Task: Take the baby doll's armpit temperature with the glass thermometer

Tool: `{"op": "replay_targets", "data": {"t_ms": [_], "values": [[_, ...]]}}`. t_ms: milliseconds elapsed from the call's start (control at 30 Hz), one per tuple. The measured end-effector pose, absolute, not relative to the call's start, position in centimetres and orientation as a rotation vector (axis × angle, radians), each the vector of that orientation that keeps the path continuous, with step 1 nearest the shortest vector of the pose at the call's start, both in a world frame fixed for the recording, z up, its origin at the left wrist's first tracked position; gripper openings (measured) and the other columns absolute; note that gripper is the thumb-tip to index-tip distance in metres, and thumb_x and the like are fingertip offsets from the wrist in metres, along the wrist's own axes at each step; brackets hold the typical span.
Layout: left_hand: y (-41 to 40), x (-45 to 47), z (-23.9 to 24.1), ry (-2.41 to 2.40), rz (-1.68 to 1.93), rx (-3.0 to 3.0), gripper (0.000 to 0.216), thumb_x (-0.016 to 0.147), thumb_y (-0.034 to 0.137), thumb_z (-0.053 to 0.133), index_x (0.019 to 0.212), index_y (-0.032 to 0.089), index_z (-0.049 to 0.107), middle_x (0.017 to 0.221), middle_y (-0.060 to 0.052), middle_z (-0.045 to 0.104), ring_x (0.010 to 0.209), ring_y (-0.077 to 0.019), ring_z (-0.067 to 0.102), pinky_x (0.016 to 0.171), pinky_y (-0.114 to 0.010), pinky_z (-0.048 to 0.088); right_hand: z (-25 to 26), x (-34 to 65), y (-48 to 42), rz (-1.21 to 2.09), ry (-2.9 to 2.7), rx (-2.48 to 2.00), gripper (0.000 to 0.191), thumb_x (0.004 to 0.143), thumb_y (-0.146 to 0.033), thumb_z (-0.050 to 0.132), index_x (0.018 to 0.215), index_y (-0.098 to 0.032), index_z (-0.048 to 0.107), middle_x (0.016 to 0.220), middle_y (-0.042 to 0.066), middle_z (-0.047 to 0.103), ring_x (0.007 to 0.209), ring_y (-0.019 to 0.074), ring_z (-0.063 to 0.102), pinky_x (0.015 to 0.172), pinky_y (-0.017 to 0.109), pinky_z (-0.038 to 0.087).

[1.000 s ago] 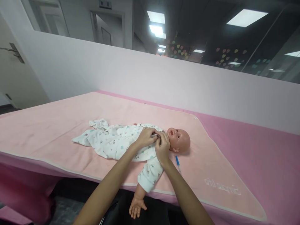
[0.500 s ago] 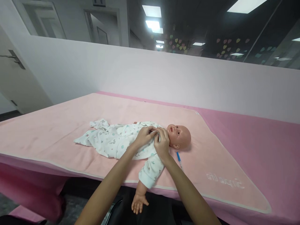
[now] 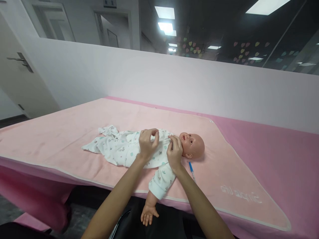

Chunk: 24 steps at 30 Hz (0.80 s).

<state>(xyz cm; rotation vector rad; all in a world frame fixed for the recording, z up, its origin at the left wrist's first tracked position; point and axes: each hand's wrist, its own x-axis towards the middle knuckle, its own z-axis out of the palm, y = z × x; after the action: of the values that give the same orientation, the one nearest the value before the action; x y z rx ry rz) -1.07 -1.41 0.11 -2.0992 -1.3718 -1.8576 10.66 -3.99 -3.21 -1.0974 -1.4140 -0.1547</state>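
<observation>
A baby doll lies on its back near the middle of a pale pink blanket, head toward 3 o'clock and legs toward 9 o'clock. It wears a white printed romper. One sleeved arm stretches toward 6 o'clock, and the doll's bare hand hangs past the table edge.

The person's right hand rests at the doll's collar, at 9 o'clock of the head, its fingertips closed in a narrow pinch on the romper's neckline. The left hand sits just beside it at 9 o'clock, over the doll's chest, fingers curled in close to the thumb. Whether it grips any cloth cannot be told. The two hands are near each other but apart.

A blue pen lies on the blanket at 6 o'clock of the head, just beside the right wrist. A darker pink cover shows beyond the blanket toward 3 o'clock, and a white partition wall runs along at 12 o'clock
</observation>
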Motion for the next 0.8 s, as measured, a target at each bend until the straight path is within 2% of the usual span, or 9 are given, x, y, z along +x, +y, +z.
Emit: {"op": "replay_targets", "data": {"t_ms": [167,400,633,800], "values": [[-1.4,-2.5,0.8,-1.584,-2.005,-2.04,0.016,0.084,0.028,0.041,0.08,0.02,0.054,0.076,-0.001,0.06,0.073,-0.0143,0.056,0.072,-0.027,0.044,-3.3,10.6,-4.0,-0.178,-1.423,-1.083,0.034,0.08,-0.005,0.032,0.097,-0.019,0.058,0.095,0.006,0.059,0.096,0.0166,0.052,0.087,0.035,0.044],[-2.0,-4.1,0.1,-1.476,-1.599,-2.717,0.019,0.084,0.033,0.041,0.082,0.019,0.054,0.064,0.002,0.057,0.058,-0.0127,0.052,0.06,-0.025,0.041,-3.1,10.5,-4.3,-0.208,-1.52,-1.105,0.033,0.078,-0.003,0.032,0.093,-0.018,0.058,0.091,0.006,0.06,0.09,0.0175,0.053,0.082,0.033,0.044],[-3.1,-4.6,-0.7,-1.318,-1.317,-2.664,0.011,0.077,0.021,0.043,0.08,0.02,0.054,0.077,-0.001,0.059,0.074,-0.0171,0.052,0.074,-0.031,0.04,-2.3,10.0,-5.2,-0.319,-1.728,-1.128,0.021,0.076,-0.012,0.045,0.093,-0.017,0.057,0.09,0.005,0.062,0.09,0.0191,0.052,0.082,0.034,0.039],[-3.6,-4.7,-1.3,-1.29,-1.313,-2.59,0.008,0.078,0.021,0.043,0.08,0.02,0.05,0.079,-0.002,0.057,0.075,-0.0175,0.051,0.074,-0.032,0.04,-2.2,9.7,-5.2,-0.332,-1.801,-1.057,0.02,0.075,-0.013,0.046,0.092,-0.017,0.056,0.088,0.005,0.062,0.092,0.0192,0.053,0.086,0.036,0.037]]}}
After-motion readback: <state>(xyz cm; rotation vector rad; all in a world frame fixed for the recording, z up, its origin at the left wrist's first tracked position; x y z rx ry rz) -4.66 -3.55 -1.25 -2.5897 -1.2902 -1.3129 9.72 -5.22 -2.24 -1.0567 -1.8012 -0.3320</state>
